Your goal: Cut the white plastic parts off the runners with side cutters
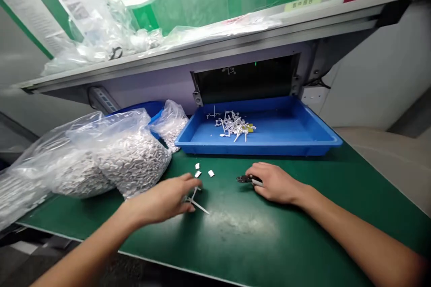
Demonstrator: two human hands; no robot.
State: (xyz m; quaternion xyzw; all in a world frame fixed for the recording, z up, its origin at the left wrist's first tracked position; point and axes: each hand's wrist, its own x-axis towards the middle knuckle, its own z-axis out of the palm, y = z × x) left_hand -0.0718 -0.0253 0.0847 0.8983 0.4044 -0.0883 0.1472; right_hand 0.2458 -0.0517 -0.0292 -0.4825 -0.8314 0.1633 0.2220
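My left hand (pixel 163 200) rests on the green work mat (pixel 235 244), with its fingers closed around a thin white plastic runner (pixel 197 205) that sticks out past them. My right hand (pixel 274 183) holds a small pair of side cutters (pixel 247 180) with black jaws and a white handle, the jaws pointing left. Several small white plastic pieces (pixel 202 171) lie on the mat just above my left fingers. Farther ahead, a blue plastic tray (pixel 259 150) holds a heap of white runners (pixel 233 125) with some yellow bits.
Bulging clear bags of small white parts (pixel 134 161) lie left of the tray, with a blue bin (pixel 141 107) behind them. A metal shelf (pixel 202 56) with plastic bags on it runs overhead. A dark opening (pixel 244 83) sits behind the tray. The mat's near edge (pixel 134 255) runs below my left arm.
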